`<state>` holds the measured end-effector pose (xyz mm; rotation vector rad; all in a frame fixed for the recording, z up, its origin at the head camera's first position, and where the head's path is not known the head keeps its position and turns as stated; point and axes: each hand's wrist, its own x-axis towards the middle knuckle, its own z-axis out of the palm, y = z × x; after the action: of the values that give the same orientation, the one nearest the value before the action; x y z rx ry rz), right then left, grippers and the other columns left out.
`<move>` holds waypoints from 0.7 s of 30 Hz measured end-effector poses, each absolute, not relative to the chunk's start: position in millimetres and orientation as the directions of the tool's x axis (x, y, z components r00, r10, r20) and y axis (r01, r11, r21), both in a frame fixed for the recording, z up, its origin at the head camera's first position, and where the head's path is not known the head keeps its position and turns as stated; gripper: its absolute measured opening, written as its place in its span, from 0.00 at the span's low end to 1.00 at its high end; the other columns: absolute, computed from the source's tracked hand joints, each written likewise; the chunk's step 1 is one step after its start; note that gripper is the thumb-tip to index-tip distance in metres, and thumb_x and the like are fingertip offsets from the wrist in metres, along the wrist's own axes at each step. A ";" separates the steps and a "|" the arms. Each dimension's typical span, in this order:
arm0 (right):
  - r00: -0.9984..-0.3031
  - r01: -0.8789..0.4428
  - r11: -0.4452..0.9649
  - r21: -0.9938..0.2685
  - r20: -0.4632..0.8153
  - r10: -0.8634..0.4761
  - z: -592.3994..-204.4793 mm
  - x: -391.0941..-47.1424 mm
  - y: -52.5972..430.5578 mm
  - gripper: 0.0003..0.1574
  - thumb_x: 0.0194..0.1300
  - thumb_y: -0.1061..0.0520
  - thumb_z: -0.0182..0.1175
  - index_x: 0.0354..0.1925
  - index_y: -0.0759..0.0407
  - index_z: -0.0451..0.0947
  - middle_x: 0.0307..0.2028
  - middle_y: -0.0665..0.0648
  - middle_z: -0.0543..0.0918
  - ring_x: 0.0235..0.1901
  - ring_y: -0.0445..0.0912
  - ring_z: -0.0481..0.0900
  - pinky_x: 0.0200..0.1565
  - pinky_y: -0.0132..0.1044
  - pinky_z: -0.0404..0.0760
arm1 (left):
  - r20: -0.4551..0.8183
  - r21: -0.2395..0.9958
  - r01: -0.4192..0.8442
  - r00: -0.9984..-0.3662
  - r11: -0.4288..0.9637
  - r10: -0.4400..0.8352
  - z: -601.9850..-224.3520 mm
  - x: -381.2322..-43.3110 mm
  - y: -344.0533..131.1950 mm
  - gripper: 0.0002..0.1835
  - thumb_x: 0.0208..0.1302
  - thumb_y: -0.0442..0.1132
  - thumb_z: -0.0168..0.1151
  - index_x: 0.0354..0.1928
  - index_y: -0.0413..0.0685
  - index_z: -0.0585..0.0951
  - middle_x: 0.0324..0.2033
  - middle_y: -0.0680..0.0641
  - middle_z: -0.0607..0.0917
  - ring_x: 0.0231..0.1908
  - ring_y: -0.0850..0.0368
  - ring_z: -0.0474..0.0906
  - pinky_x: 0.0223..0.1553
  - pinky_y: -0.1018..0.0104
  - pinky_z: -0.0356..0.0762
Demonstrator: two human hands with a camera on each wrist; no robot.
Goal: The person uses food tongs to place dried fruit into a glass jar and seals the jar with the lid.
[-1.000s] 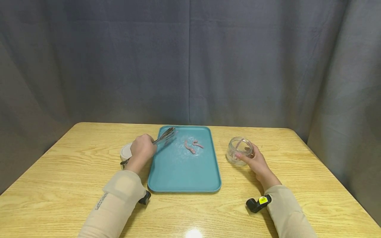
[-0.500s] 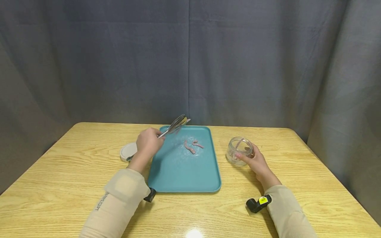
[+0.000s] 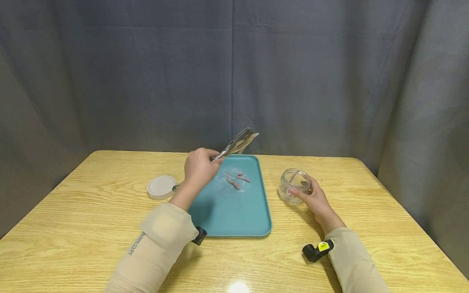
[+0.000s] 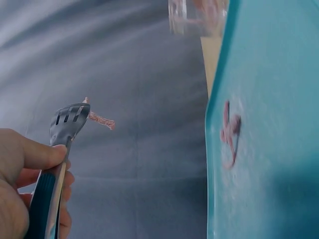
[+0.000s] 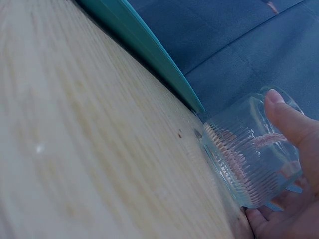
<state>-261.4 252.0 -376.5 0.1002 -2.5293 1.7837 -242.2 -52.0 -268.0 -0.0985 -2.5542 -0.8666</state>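
Note:
Above the far part of the teal tray (image 3: 234, 211), my left hand (image 3: 200, 167) grips metal tongs (image 3: 236, 144) with slotted heads. A thin pink, rough-surfaced strip (image 4: 102, 120) is pinched in the tongs' tips and sticks out past them. On the tray lie a longer pink strip (image 3: 233, 182) and a shorter bent strip (image 3: 242, 177), amid white powder. To the right of the tray, my right hand (image 3: 316, 201) holds a lidless ribbed glass jar (image 5: 244, 144) upright on the table, thumb on its near side. Pink strips (image 5: 269, 139) show inside the jar.
A round white lid (image 3: 160, 187) lies left of the tray on the wooden table (image 3: 91, 211). Dark grey curtains (image 3: 154, 81) hang behind the table's far edge. Wrist cameras (image 3: 316, 252) sit on both sleeves.
My left hand has lifted the tongs with the pink strip off the tray's far left and carried them up and to the right. The right hand and jar stay put.

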 end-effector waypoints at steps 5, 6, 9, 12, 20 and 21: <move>-0.997 -0.074 0.326 -0.943 0.067 -0.035 -376.6 -261.5 252.2 0.56 0.51 0.43 0.61 0.65 0.59 0.40 0.61 0.65 0.52 0.59 0.60 0.50 0.54 0.56 0.49 | 0.450 0.570 0.247 -0.892 0.783 -0.046 -266.1 -240.2 -38.1 0.10 0.53 0.41 0.61 0.37 0.46 0.83 0.29 0.49 0.82 0.26 0.56 0.73 0.24 0.64 0.67; -0.997 -0.073 0.327 -0.942 0.063 -0.040 -376.6 -261.7 252.5 0.56 0.51 0.44 0.60 0.65 0.60 0.39 0.61 0.65 0.51 0.58 0.60 0.50 0.54 0.56 0.49 | 0.450 0.575 0.253 -0.892 0.778 -0.043 -265.8 -239.8 -35.4 0.11 0.53 0.41 0.61 0.38 0.47 0.83 0.30 0.49 0.82 0.26 0.56 0.74 0.23 0.64 0.67; -0.998 -0.064 0.333 -0.941 0.056 -0.032 -376.8 -261.7 252.8 0.56 0.51 0.44 0.61 0.65 0.59 0.39 0.61 0.65 0.51 0.59 0.60 0.50 0.54 0.56 0.49 | 0.451 0.581 0.269 -0.892 0.768 -0.029 -265.2 -238.7 -26.9 0.11 0.54 0.42 0.60 0.39 0.49 0.82 0.30 0.50 0.81 0.27 0.56 0.74 0.22 0.66 0.67; -0.998 -0.063 0.335 -0.940 0.061 -0.016 -377.5 -261.9 253.2 0.56 0.51 0.44 0.61 0.65 0.59 0.40 0.61 0.66 0.52 0.58 0.60 0.51 0.54 0.56 0.49 | 0.447 0.593 0.285 -0.895 0.753 -0.013 -265.4 -237.1 -17.8 0.11 0.54 0.43 0.59 0.40 0.50 0.82 0.30 0.51 0.81 0.28 0.57 0.75 0.23 0.66 0.68; -0.997 -0.076 0.338 -0.938 0.076 -0.015 -380.4 -262.9 254.4 0.56 0.50 0.43 0.61 0.65 0.60 0.41 0.61 0.67 0.52 0.58 0.61 0.52 0.54 0.56 0.49 | 0.499 0.603 0.386 -0.865 0.698 0.047 -273.9 -236.7 7.7 0.09 0.54 0.42 0.59 0.35 0.49 0.84 0.19 0.54 0.79 0.15 0.64 0.70 0.18 0.71 0.64; -0.997 -0.075 0.339 -0.938 0.073 -0.019 -380.3 -263.1 254.7 0.55 0.51 0.43 0.61 0.65 0.60 0.40 0.61 0.66 0.52 0.58 0.60 0.52 0.54 0.56 0.49 | 0.504 0.604 0.397 -0.862 0.691 0.054 -275.1 -236.9 10.6 0.08 0.54 0.41 0.60 0.33 0.49 0.84 0.15 0.54 0.77 0.12 0.65 0.66 0.16 0.72 0.61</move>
<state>-263.1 254.7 -380.3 0.0895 -2.5298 1.7770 -236.9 10.6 -275.1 -0.3483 -2.4496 -1.0229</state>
